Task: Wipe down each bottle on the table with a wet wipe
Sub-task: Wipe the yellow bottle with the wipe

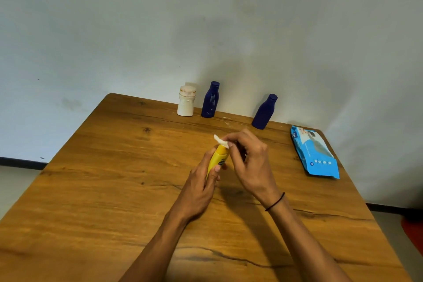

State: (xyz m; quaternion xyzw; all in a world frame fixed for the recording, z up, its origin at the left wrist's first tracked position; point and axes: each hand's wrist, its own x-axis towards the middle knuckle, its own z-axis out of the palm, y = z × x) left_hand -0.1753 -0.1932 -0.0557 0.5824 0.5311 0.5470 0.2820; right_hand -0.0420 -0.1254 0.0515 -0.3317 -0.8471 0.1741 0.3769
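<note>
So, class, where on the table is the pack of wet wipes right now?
In the head view, the blue wipes pack lies flat near the table's right edge, right of the nearer blue bottle.

Bare table [96, 190] across the whole left half and along the near edge, open for passage. Back edge blocked by a white bottle [186, 102] just beside a blue bottle [210, 100], nearly touching; wide gap, then a second blue bottle [264, 111], all close to the wall. Far right taken by a flat wipes pack [314, 153]. Middle occupied by both hands around a yellow bottle [219, 159]. Open lane between right hand [250, 162] and pack.
</note>
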